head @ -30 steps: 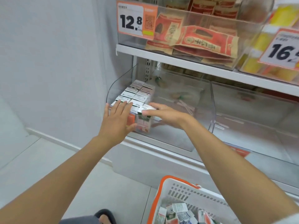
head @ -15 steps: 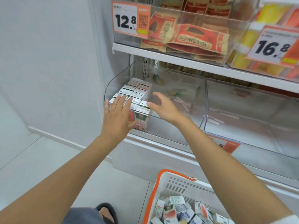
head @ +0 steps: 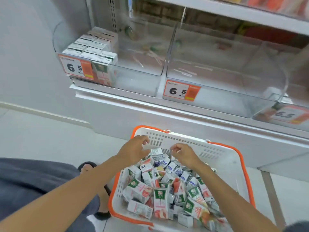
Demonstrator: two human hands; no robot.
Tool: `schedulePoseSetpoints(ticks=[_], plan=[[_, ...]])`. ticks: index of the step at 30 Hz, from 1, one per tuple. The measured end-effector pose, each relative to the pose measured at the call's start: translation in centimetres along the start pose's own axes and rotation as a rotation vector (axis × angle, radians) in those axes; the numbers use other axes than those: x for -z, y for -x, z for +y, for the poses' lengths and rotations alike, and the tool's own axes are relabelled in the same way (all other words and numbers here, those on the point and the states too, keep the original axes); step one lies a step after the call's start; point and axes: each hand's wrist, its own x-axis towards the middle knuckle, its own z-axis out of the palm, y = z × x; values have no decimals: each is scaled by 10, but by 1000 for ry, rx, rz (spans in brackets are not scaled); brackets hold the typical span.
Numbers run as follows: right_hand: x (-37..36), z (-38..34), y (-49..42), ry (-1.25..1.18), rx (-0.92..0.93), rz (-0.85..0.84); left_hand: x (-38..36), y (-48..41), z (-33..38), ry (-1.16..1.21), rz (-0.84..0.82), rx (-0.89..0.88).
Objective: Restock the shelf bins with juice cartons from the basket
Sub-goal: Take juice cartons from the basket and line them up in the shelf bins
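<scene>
Jumbled juice cartons (head: 159, 196) in white orange-rimmed basket (head: 184, 141)

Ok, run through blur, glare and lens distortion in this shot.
Head view: cartons in the basket mid-frame are fairly sharp; the upper shelf goods and the far-right price tag are smeared by blur; the clear bins carry soft reflections; the wide lens slants the shelf edge.

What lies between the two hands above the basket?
In the head view, one juice carton lies between the left hand and right hand, with the slotted wall of the basket behind it.
</scene>
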Motion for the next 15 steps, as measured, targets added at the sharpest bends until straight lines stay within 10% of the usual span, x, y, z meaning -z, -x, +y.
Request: schedulePoseSetpoints(ticks=[15], plan=[[-102, 11, -40, -561, -380, -182, -24, 7, -31, 46, -25, 147]])
